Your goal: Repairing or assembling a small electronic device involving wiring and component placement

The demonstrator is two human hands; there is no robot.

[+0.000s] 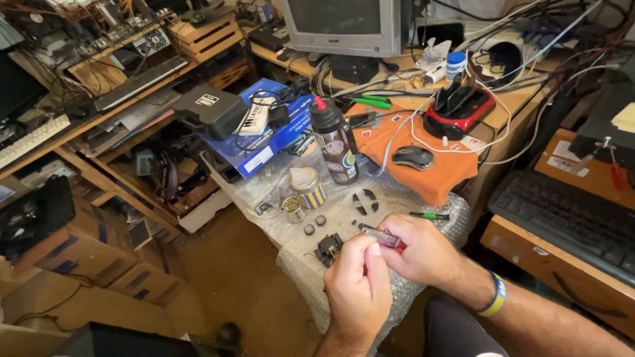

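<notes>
Gripping a light, stiff red-handled tool (387, 238), right hand (423, 251) fingers clamp its handle; left hand (357, 287) fingers pinch together beside it.

A small red-handled metal tool (383, 237) lies level, pinched between both hands' fingers (374, 250).

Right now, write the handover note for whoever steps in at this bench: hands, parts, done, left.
Left hand: fingers pinched at the end of a small red-handled tool, low over the bubble wrap.
Right hand: gripping that same tool; blue-and-yellow wristband on that wrist.
Parts on the wrap: small black component beside the left hand, two small dark rings, round black fan-like piece, green-handled tool, small metal tin, striped can, dark spray bottle.
Done: parts are laid out apart.
Left: black component lies untouched; what the tool's tip meets is hidden.
</notes>
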